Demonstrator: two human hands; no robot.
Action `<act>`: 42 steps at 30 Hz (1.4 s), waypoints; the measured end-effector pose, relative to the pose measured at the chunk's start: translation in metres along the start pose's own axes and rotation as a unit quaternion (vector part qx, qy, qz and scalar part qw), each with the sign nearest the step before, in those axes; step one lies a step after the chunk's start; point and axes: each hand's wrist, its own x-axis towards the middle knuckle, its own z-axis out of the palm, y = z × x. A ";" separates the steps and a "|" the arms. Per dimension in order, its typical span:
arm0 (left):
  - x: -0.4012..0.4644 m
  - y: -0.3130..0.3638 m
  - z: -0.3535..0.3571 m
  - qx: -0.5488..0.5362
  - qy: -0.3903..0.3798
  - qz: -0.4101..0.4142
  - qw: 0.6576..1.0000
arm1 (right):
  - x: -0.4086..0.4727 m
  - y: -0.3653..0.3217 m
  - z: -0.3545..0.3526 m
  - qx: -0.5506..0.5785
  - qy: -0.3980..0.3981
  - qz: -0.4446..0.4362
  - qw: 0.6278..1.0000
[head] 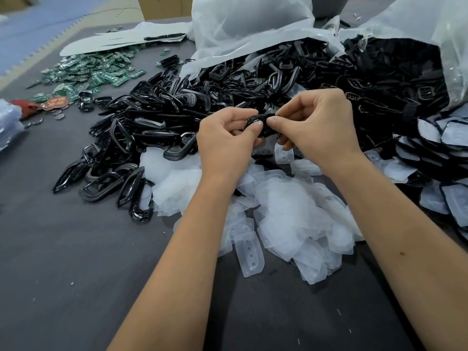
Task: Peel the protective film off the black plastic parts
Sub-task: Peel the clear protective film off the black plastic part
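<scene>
both sets of fingers pinch one black plastic part (262,121) between left hand (225,138) and right hand (319,125), held above the bench (63,249). the part is mostly hidden by the thumbs; whether film is on it, cannot tell. peeled film heap (278,209) lies below the wrists. black parts pile (157,117) sits to the left, bags (253,29) behind. bare bench shows near-left.

green circuit boards (93,72), cardboard box (164,6), black pen (164,36), grey tabletop (63,249)
</scene>
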 end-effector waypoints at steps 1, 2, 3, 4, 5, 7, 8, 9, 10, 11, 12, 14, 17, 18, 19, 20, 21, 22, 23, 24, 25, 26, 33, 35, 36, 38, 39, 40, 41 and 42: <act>0.000 0.000 0.000 -0.009 -0.001 -0.002 1.000 | 0.000 0.000 0.001 -0.006 0.007 0.003 1.000; 0.000 0.001 -0.001 -0.024 -0.002 -0.004 1.000 | 0.000 0.000 0.001 -0.011 0.014 0.010 1.000; 0.000 0.003 -0.002 -0.039 -0.006 -0.008 0.999 | 0.001 0.001 0.000 -0.010 0.017 0.023 1.000; 0.000 0.004 -0.003 -0.055 -0.010 -0.012 0.998 | 0.002 0.001 -0.001 0.004 0.009 0.044 0.999; 0.000 0.005 -0.004 -0.069 -0.017 -0.017 0.997 | 0.003 0.001 -0.003 0.036 -0.012 0.071 0.997; 0.000 0.007 -0.006 -0.093 -0.036 -0.024 0.995 | 0.004 0.001 -0.007 0.122 -0.072 0.116 0.983; 0.000 0.008 -0.007 -0.100 -0.044 -0.027 0.994 | 0.003 0.001 -0.008 0.146 -0.093 0.120 0.978; -0.001 0.008 -0.007 -0.102 -0.050 -0.029 0.993 | 0.003 0.001 -0.009 0.152 -0.101 0.114 0.977; -0.001 0.009 -0.006 -0.102 -0.053 -0.030 0.993 | 0.003 0.001 -0.010 0.146 -0.101 0.103 0.979; -0.002 0.008 -0.005 -0.099 -0.052 -0.028 0.993 | 0.003 0.000 -0.010 0.133 -0.098 0.090 0.982; -0.002 0.008 -0.004 -0.094 -0.050 -0.024 0.994 | 0.003 -0.001 -0.011 0.118 -0.097 0.078 0.985; -0.002 0.007 -0.004 -0.080 -0.039 -0.014 0.996 | 0.004 -0.005 -0.010 0.078 -0.096 0.054 0.991; -0.001 0.007 -0.005 -0.066 -0.029 0.009 0.997 | 0.004 -0.011 -0.011 0.018 -0.088 0.011 0.996; -0.001 0.007 -0.005 -0.062 -0.027 0.018 0.998 | 0.004 -0.014 -0.011 0.011 -0.082 -0.001 0.997; 0.000 0.008 -0.006 -0.057 -0.025 0.029 0.998 | 0.003 -0.016 -0.010 0.008 -0.072 -0.011 0.997; 0.000 0.008 -0.006 -0.050 -0.022 0.039 0.998 | 0.002 -0.017 -0.008 0.004 -0.060 -0.016 0.998; 0.001 0.009 -0.007 -0.040 -0.016 0.050 0.998 | 0.000 -0.018 -0.006 0.000 -0.048 -0.018 0.999; 0.002 0.010 -0.008 -0.033 -0.006 0.060 0.998 | -0.001 -0.019 -0.004 -0.003 -0.039 -0.020 0.999; 0.004 0.010 -0.010 -0.030 0.009 0.068 0.997 | -0.003 -0.020 -0.002 -0.004 -0.037 -0.021 0.999; 0.005 0.011 -0.013 -0.034 0.027 0.072 0.996 | -0.003 -0.020 -0.001 -0.006 -0.046 -0.027 0.999; 0.008 0.011 -0.017 -0.043 0.049 0.071 0.995 | -0.003 -0.021 -0.001 -0.019 -0.075 -0.041 0.996; 0.010 0.011 -0.020 -0.054 0.069 0.069 0.994 | -0.003 -0.022 -0.002 -0.043 -0.123 -0.064 0.989; 0.016 0.007 -0.030 -0.087 0.115 0.062 0.988 | -0.014 -0.027 0.014 -0.189 -0.355 -0.112 0.909; 0.016 0.008 -0.029 -0.092 0.115 0.060 0.987 | -0.011 -0.025 0.011 -0.171 -0.339 -0.104 0.919; 0.016 0.008 -0.029 -0.095 0.116 0.058 0.987 | -0.008 -0.025 0.008 -0.156 -0.331 -0.102 0.925; 0.016 0.009 -0.029 -0.096 0.119 0.053 0.987 | -0.004 -0.024 0.003 -0.092 -0.305 -0.088 0.944; 0.016 0.009 -0.029 -0.095 0.119 0.050 0.987 | -0.004 -0.023 0.001 -0.044 -0.288 -0.072 0.954; 0.016 0.010 -0.029 -0.093 0.119 0.047 0.987 | -0.003 -0.022 -0.001 0.003 -0.270 -0.052 0.961; 0.016 0.010 -0.029 -0.093 0.119 0.043 0.988 | -0.003 -0.022 -0.003 0.040 -0.254 -0.029 0.966; 0.015 0.010 -0.028 -0.094 0.118 0.041 0.988 | -0.002 -0.021 -0.005 0.062 -0.245 -0.007 0.967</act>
